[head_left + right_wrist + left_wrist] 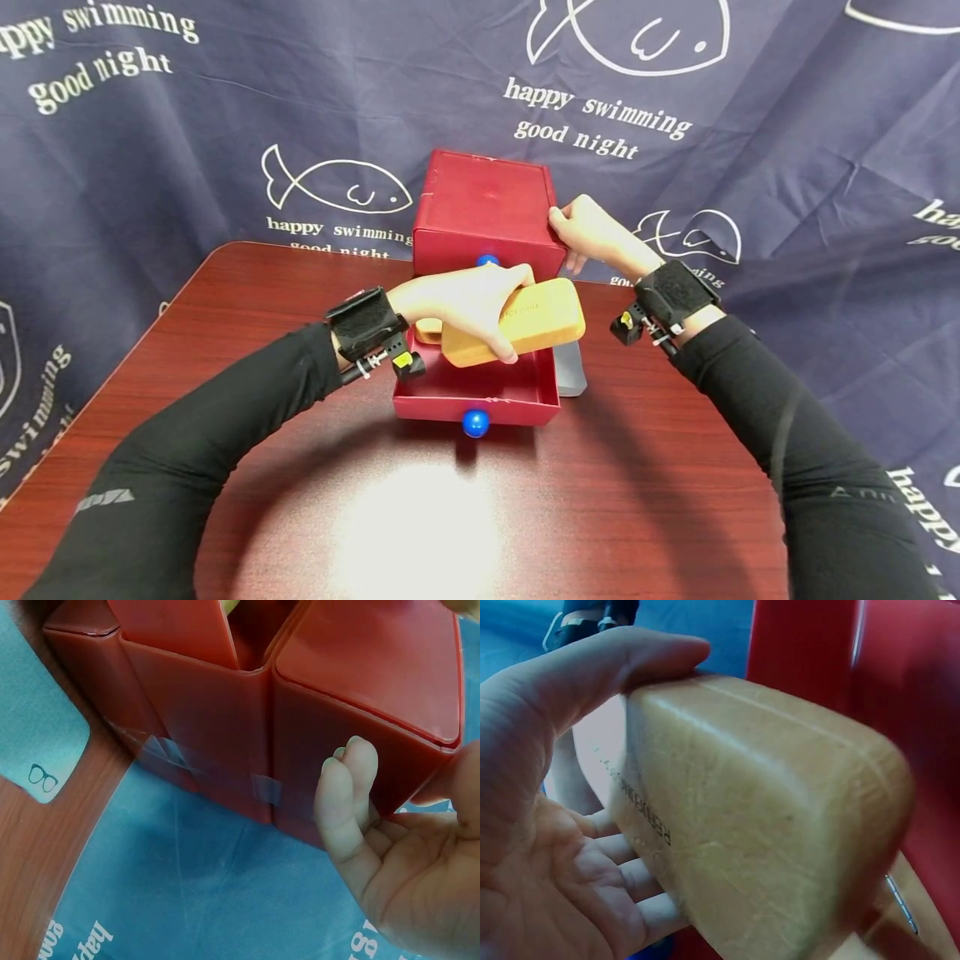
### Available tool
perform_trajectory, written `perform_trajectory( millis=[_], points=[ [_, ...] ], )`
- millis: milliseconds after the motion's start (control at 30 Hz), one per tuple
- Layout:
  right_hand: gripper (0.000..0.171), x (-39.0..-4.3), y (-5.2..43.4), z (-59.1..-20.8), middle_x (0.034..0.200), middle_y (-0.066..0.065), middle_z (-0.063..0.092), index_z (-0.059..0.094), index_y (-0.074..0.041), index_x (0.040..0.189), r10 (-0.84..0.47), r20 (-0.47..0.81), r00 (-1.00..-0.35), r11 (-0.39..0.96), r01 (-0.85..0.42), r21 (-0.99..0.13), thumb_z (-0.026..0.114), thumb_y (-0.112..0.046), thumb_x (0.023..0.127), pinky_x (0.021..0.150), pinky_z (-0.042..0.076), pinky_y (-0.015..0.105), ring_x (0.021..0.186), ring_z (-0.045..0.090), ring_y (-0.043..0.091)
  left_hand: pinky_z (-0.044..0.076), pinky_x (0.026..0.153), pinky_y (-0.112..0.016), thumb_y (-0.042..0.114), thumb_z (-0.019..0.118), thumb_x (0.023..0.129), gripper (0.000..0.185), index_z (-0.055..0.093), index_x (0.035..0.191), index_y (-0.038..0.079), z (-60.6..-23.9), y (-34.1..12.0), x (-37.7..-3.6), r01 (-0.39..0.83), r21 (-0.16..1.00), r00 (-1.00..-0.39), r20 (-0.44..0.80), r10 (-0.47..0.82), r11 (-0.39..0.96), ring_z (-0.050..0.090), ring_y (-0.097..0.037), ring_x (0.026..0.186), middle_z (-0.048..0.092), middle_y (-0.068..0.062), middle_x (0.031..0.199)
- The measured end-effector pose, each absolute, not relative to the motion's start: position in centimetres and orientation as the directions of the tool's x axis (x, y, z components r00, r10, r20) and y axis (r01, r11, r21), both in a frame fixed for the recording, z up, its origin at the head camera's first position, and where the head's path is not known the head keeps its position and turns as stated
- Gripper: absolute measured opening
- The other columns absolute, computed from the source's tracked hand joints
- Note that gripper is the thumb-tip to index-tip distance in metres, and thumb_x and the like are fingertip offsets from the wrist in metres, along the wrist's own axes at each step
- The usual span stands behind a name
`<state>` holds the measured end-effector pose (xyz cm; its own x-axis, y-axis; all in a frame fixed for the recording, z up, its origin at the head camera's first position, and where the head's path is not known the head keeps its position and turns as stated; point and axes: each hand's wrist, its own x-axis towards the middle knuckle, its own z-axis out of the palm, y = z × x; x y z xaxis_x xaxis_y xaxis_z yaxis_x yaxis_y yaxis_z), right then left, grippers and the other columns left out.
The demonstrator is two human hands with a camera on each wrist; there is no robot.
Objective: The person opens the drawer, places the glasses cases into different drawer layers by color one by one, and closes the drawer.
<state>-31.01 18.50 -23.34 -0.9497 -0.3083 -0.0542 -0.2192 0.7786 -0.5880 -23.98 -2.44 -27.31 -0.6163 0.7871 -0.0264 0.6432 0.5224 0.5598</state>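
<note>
Left hand (476,302) pinches yellow case (542,320), likely light, stiff; hold mid-sides. Right hand (588,233), half-open, touches red cabinet (487,198) at case's 12 o'clock.

On the blue curtain (465,100) we read "happy swimming" over "good night" in white, printed again and again, some of it cut off or folded, with line-drawn fish beside the words. The yellow case (551,321) bears small dark lettering that we cannot make out. On the right sleeve (840,467) we see faint letters, perhaps "Ann". The grey piece (41,727) carries a spectacles sign.
</note>
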Motion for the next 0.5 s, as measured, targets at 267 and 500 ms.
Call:
perform_trajectory(
  millis=[267,500],
  points=[
    [0.049,-31.09,18.30,-23.22,0.041,0.002,0.057,0.056,-0.003,0.065,-0.305,-0.044,-0.951,0.788,-0.226,-0.572,0.035,-0.020,0.105,0.042,0.055,0.024,0.035,0.059,0.013,0.053,0.077,-0.031,0.038,0.090,0.067,0.071,0.049,0.118,0.012,-27.84,-2.24,-23.87,0.667,0.464,-0.607,-0.113,0.786,0.582,0.059,-0.019,0.093,0.060,-0.005,0.100],
    [0.048,-30.91,18.34,-23.23,0.043,0.002,0.058,0.054,-0.004,0.064,-0.302,-0.051,-0.952,0.789,-0.219,-0.574,0.036,-0.021,0.105,0.043,0.054,0.023,0.036,0.059,0.012,0.054,0.080,-0.032,0.038,0.091,0.066,0.073,0.051,0.122,0.013,-28.17,-2.49,-23.57,0.671,0.453,-0.584,-0.165,0.795,0.587,0.058,-0.019,0.100,0.059,-0.004,0.106]
  ],
)
